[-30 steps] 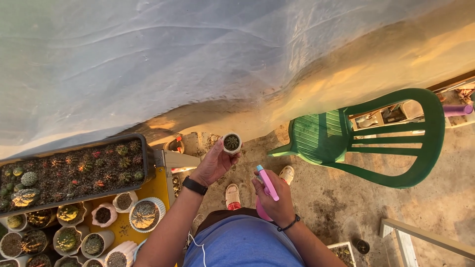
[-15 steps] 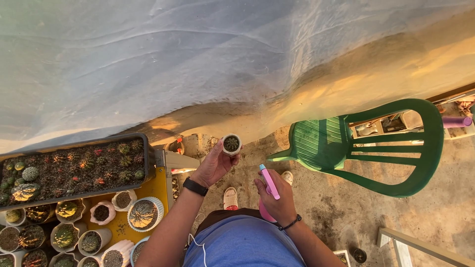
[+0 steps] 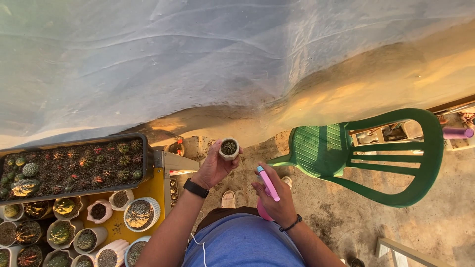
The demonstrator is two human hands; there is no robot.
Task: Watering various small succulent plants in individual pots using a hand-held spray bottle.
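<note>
Beside tray edge [image 3: 148, 158], hands [image 3: 213, 167] holding pot [image 3: 228, 148], seemingly unobstructed

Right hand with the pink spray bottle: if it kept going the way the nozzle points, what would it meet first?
Likely the small white cactus pot held in the left hand. The right hand aims the pink spray bottle up-left toward it, though depth is unclear.

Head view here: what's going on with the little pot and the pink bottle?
A person's left hand holds up a small round white pot with a green cactus. The right hand grips a pink plastic spray bottle, nozzle angled toward the pot. A long dark planter tray of cacti sits left, a green plastic chair right.
</note>
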